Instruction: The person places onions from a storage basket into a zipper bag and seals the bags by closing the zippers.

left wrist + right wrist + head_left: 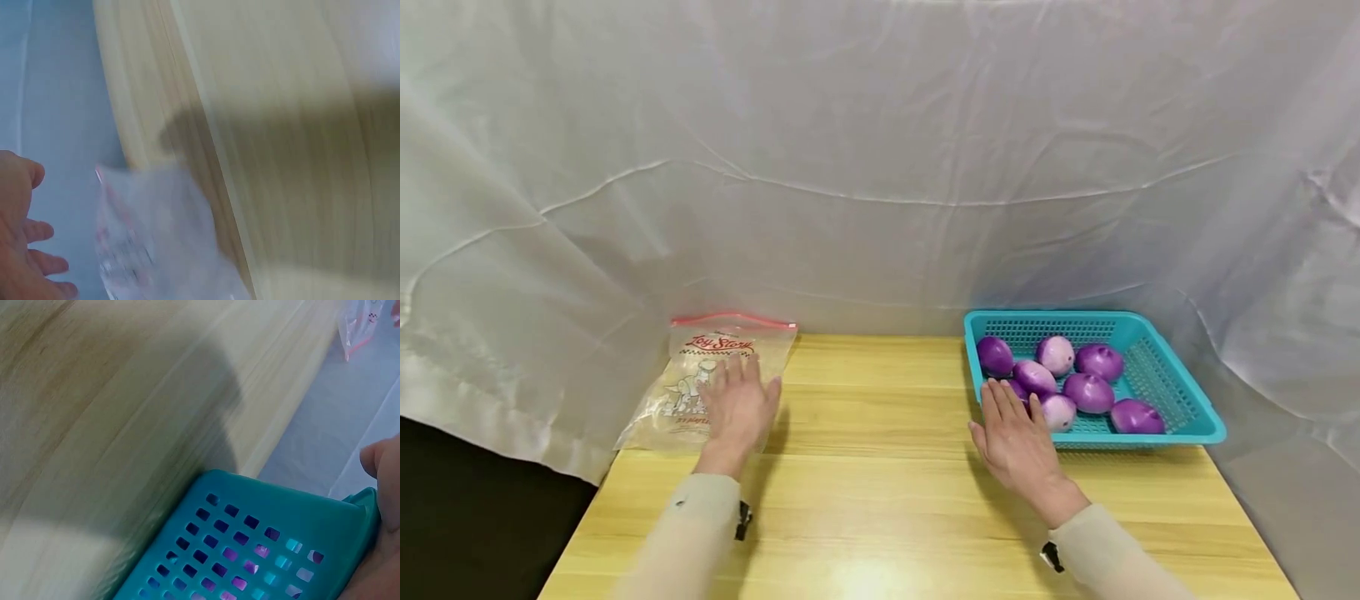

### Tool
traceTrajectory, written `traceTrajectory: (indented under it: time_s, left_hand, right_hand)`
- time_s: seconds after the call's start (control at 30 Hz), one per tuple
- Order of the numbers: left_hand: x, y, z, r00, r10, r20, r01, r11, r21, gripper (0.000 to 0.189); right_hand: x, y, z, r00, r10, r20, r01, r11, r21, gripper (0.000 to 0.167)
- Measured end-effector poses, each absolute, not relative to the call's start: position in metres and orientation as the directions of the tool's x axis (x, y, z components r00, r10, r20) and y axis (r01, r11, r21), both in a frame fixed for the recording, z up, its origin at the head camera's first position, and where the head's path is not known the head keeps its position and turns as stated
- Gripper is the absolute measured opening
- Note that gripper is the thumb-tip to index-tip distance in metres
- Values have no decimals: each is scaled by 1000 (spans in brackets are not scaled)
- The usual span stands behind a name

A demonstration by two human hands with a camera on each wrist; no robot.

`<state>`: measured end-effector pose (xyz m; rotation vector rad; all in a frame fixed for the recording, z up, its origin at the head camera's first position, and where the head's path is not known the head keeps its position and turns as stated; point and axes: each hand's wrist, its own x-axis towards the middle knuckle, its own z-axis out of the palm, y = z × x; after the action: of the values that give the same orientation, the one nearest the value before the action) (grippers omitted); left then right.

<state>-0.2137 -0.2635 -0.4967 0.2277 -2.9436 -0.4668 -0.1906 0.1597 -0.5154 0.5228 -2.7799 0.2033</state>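
Near bag [767, 348] and basket [1187, 439], straight-fingered empty hands [741, 408] [1018, 446] partly hide print [718, 343] and vegetables [1089, 393].

I see the basket [1163, 382] standing on the table [880, 483], with the bulbs [1088, 393] lying inside it. Well apart to the basket's left, the bag [679, 404] lies on the table, and the left hand [739, 408] is over that bag. I have the right hand [1018, 446] at the basket's front left corner. Behind the basket hangs the curtain [880, 167].
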Motion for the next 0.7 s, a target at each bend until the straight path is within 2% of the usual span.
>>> traceTrajectory:
  time_s: [0.17,0.33,0.47,0.7]
  left_hand:
    - [-215,-294,-499,-968,-247,37,-223,921,318,87]
    - [-216,-301,-508,-960,-273,-54,-276,909,313,94]
    - [-217,-299,-515,-961,-259,-94,-276,915,295,95]
    - [-215,-285,-519,-975,-186,-124,-215,933,289,88]
  right_hand:
    - [-191,160,-518,-885,-344,314,-379,924,-56,65]
    - [-191,161,-519,-861,-355,365,-397,917,-44,64]
    - [-192,160,-519,-855,-357,376,-403,914,-50,64]
    - [-193,162,-519,-882,-343,324,-385,920,-74,66]
